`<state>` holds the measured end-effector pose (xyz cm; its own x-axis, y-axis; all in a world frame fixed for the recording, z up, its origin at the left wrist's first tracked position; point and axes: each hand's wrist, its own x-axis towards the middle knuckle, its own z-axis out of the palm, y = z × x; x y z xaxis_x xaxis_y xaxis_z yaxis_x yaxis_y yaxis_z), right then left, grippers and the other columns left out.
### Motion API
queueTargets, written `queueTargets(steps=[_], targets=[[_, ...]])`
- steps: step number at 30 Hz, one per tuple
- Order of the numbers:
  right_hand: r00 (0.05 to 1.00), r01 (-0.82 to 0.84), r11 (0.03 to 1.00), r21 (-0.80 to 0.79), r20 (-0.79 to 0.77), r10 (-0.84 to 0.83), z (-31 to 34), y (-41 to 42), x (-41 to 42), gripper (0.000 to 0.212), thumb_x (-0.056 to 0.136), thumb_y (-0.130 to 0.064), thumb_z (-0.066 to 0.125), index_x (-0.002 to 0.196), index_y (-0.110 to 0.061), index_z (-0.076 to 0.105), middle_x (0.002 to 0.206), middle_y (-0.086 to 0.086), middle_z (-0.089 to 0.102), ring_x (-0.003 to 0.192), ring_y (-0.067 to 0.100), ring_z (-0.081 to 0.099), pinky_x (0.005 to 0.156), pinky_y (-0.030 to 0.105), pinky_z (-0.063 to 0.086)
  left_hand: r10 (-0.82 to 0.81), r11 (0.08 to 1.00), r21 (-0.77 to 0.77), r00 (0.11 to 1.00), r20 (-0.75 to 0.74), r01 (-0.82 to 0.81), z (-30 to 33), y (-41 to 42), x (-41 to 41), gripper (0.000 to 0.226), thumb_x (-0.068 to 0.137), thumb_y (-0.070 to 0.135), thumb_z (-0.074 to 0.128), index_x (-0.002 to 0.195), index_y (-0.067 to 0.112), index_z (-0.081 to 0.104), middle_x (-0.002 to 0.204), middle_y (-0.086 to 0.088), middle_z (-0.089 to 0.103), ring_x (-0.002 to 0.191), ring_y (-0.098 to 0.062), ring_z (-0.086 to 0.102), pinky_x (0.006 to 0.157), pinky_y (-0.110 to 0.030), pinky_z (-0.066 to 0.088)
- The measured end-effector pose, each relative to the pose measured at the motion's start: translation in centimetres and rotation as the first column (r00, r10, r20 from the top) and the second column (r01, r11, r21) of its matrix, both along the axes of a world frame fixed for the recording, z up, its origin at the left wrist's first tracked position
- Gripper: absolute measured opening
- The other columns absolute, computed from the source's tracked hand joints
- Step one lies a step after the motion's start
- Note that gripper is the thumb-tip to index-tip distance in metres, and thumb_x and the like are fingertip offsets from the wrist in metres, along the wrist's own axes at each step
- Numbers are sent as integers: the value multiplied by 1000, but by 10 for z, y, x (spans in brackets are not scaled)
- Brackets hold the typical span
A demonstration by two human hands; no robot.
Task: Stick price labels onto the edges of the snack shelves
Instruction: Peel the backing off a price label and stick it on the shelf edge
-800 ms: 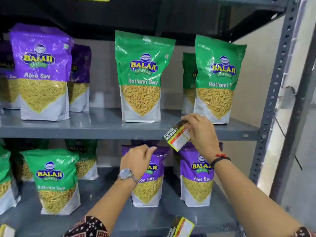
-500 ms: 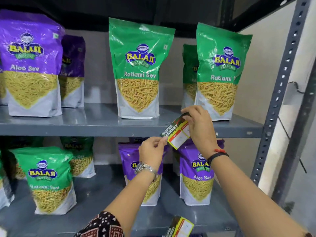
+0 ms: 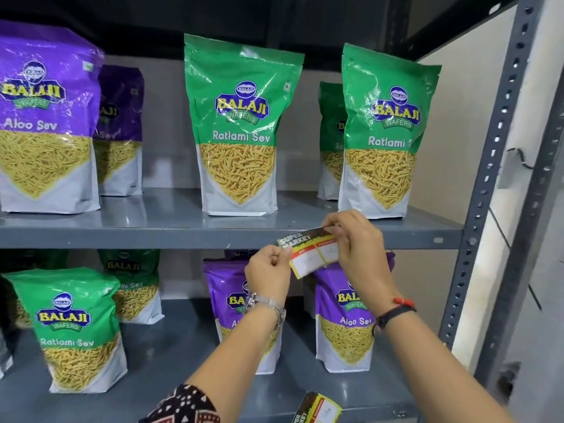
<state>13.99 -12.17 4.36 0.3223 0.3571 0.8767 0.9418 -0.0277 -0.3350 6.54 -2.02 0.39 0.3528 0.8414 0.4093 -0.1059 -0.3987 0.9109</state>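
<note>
A price label (image 3: 312, 254), black, yellow, red and white with "SUPER MARKET" on it, is held tilted against the front edge of the upper grey shelf (image 3: 152, 238). My right hand (image 3: 358, 242) pinches its right end. My left hand (image 3: 268, 271) pinches its lower left corner. The label hangs partly below the shelf edge, in front of a purple Aloo Sev bag (image 3: 348, 325). A second label (image 3: 317, 409) sits on the front edge of the lower shelf (image 3: 171, 358), near the bottom of the view.
Green Ratlami Sev bags (image 3: 241, 126) and purple Aloo Sev bags (image 3: 45, 117) stand on the upper shelf, with more of both on the lower one. A perforated grey upright post (image 3: 494, 166) borders the shelves on the right, with a beige wall behind it.
My left hand rose from in front of the lower purple bag and took hold of the label's left corner. The label turned closer to level along the shelf edge.
</note>
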Motion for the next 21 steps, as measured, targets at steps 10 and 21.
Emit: queueTargets(steps=[10, 21], targets=[[839, -137, 976, 170, -504, 205, -25, 4, 21, 35, 82, 3, 59, 66, -27, 53, 68, -6, 59, 59, -9, 58, 57, 4, 46, -92, 925, 358, 991, -101, 123, 17, 21, -17, 11, 81, 8, 60, 84, 16, 54, 53, 6, 49, 44, 1, 48, 46, -3, 36], [922, 119, 992, 46, -376, -93, -18, 9, 23, 20, 79, -7, 65, 65, -20, 57, 62, -1, 61, 58, 7, 54, 52, 0, 37, 61, 841, 541, 995, -73, -11, 28, 17, -8, 16, 77, -6, 58, 65, 4, 55, 62, 12, 38, 57, -5, 40, 56, -3, 34]])
